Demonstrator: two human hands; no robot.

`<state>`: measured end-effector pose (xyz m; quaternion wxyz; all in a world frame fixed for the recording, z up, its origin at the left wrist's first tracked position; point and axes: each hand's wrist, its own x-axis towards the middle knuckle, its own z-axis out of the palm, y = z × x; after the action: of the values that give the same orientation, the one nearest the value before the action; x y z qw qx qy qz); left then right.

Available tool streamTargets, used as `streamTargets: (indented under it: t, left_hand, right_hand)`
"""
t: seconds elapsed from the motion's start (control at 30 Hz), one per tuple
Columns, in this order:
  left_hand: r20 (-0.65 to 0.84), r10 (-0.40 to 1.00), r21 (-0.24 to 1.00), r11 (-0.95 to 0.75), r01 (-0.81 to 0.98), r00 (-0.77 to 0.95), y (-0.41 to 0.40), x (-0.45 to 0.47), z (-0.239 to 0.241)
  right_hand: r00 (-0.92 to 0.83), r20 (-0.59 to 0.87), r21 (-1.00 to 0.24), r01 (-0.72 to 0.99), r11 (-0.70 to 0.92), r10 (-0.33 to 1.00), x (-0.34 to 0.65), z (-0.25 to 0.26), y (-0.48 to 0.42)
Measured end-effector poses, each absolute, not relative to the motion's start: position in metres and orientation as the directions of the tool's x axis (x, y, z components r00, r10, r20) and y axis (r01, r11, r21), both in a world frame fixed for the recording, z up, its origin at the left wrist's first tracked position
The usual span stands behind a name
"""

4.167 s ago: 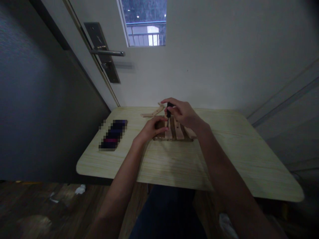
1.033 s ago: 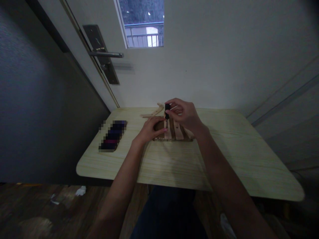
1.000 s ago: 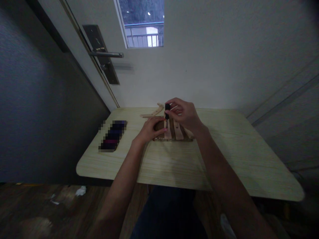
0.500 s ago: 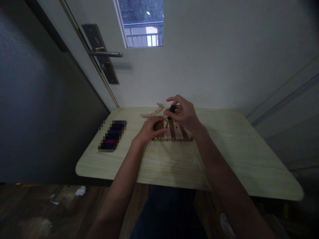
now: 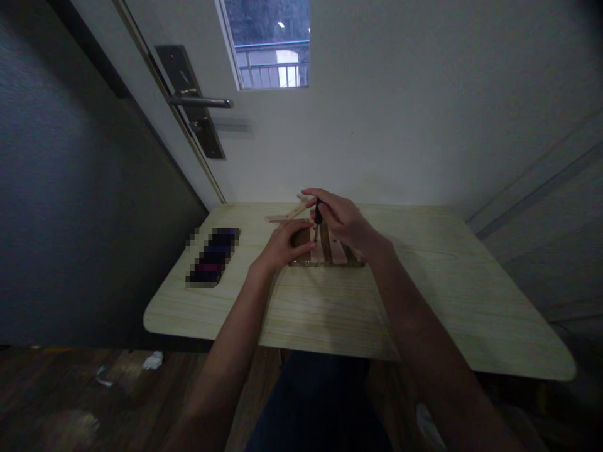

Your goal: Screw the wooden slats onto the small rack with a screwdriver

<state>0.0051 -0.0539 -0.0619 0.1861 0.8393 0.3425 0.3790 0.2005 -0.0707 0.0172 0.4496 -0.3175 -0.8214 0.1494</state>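
- One screwdriver stood slightly tilted over the left slat, black handle up, shaft reaching down to the wood; the contact at its tip was too small to make out.
- Right hand: thumb and fingers pinched the screwdriver, the index finger extended past its top.
- Left hand: thumb and fingers were parted in a curve, their tips at the left slat, near the shaft.
- Right slat: lay beside the left slat, apart from it, partly hidden by the right hand.
- Board: lay flat beneath both slats.
- Loose wood: rested just beyond the board.
- Table: bore all these, plus a pixelated dark object at left.
- Door: rose behind the table, with a lever handle and a window.
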Motion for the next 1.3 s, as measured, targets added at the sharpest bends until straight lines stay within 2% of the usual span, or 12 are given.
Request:
streamTargets:
  t: [0.3, 0.53, 0.7, 0.9, 1.1, 1.3]
  left_hand:
    - [0.541, 0.704, 0.561, -0.710, 0.426, 0.460, -0.0523, 0.0050, -0.0662]
    - [0.540, 0.709, 0.561, -0.705, 0.434, 0.454, -0.0497, 0.0046, -0.0697]
    - [0.542, 0.702, 0.558, -0.712, 0.426, 0.462, -0.0518, 0.0043, -0.0682]
    - [0.542, 0.703, 0.545, -0.711, 0.444, 0.461, -0.0514, 0.0042, -0.0678]
    - [0.543, 0.698, 0.541, -0.716, 0.441, 0.468, -0.0508, 0.0042, -0.0678]
    - [0.540, 0.697, 0.547, -0.717, 0.432, 0.472, -0.0524, 0.0045, -0.0660]
  right_hand:
    - [-0.285, 0.587, -0.614, 0.454, 0.646, 0.758, 0.2012, 0.0209, -0.0720]
    - [-0.352, 0.590, -0.539, 0.499, 0.678, 0.727, 0.1935, 0.0211, -0.0720]
    - [-0.346, 0.671, -0.493, 0.454, 0.743, 0.656, 0.1962, 0.0142, -0.0691]
    - [-0.390, 0.623, -0.535, 0.420, 0.733, 0.678, 0.1989, 0.0166, -0.0685]
    - [-0.366, 0.677, -0.506, 0.399, 0.765, 0.639, 0.1965, 0.0141, -0.0666]
    - [-0.354, 0.667, -0.519, 0.411, 0.749, 0.656, 0.1978, 0.0157, -0.0685]
